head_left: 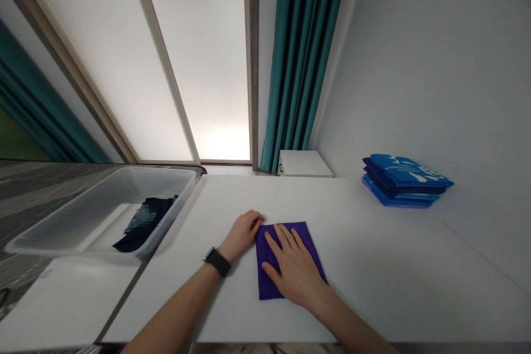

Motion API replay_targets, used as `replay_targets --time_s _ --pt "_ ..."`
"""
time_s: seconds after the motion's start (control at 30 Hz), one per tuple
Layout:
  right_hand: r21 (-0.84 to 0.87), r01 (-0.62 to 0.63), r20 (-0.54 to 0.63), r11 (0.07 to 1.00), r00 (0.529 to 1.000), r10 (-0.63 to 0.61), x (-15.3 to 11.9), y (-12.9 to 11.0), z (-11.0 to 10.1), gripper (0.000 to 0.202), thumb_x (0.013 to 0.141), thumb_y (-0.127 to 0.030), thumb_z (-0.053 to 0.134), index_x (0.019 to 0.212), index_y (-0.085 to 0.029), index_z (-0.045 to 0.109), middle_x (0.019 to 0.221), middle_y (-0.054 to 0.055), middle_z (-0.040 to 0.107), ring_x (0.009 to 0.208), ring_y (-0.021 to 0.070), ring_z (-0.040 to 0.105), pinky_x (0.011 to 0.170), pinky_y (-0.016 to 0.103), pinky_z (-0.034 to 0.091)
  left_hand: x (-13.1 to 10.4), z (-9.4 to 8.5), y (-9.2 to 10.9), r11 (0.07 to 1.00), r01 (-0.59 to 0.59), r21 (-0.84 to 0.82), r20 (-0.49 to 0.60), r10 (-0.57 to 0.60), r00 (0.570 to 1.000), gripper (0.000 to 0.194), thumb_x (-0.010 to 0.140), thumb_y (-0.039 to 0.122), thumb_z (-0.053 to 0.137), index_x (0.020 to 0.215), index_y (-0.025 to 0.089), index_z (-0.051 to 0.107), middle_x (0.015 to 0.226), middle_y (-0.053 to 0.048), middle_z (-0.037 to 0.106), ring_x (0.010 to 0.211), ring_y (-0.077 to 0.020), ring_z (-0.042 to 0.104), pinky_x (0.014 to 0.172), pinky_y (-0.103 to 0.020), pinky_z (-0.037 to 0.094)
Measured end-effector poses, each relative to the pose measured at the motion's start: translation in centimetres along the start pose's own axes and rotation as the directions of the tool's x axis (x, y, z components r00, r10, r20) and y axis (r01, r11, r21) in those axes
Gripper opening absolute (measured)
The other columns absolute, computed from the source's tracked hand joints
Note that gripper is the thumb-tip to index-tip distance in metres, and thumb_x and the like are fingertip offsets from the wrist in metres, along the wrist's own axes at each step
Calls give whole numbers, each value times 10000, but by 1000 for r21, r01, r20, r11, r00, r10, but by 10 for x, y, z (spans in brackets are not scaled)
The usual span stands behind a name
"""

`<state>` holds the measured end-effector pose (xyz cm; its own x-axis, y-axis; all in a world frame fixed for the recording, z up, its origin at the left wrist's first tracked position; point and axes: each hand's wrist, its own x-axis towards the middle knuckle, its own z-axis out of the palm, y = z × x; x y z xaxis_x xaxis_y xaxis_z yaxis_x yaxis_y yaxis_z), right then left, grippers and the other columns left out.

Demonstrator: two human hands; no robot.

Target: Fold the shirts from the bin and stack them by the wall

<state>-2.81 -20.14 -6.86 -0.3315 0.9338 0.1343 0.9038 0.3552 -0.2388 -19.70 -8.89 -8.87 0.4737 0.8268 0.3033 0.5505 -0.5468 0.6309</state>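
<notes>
A folded purple cloth lies flat on the white table in front of me, roughly square. My right hand rests palm down on it with fingers spread, covering its middle and right side. At the cloth's upper left corner is my left hand, fingers curled and closed against the edge, seeming to pinch the corner. A dark watch sits on my left wrist. What kind of item the cloth is cannot be made out while folded.
On the right, a stack of folded blue and purple cloth items with white print stands by the wall. To the left, a translucent plastic bin holds a dark navy cloth item. A small white cabinet stands beyond the table.
</notes>
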Motion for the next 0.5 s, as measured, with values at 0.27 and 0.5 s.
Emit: replay_targets --time_s 0.27,0.5 --pt "-4 13 22 1000 1000 -13 4 4 7 655 945 -541 388 1508 -214 310 1583 112 224 1465 291 152 1183 509 94 0 1 -2 1000 -2 -28 -22 1 1000 196 919 186 438 928 193 634 936 -55 666 862 -183 614 809 -331 487" --pt "-44 33 10 999 999 -32 35 13 8 634 969 -534 312 1495 -180 332 1576 141 233 1466 276 153 1174 503 114 -1 -13 1 999 16 30 -151 -11 988 223 941 242 422 944 187 638 914 -62 624 903 -201 577 841 -358 477"
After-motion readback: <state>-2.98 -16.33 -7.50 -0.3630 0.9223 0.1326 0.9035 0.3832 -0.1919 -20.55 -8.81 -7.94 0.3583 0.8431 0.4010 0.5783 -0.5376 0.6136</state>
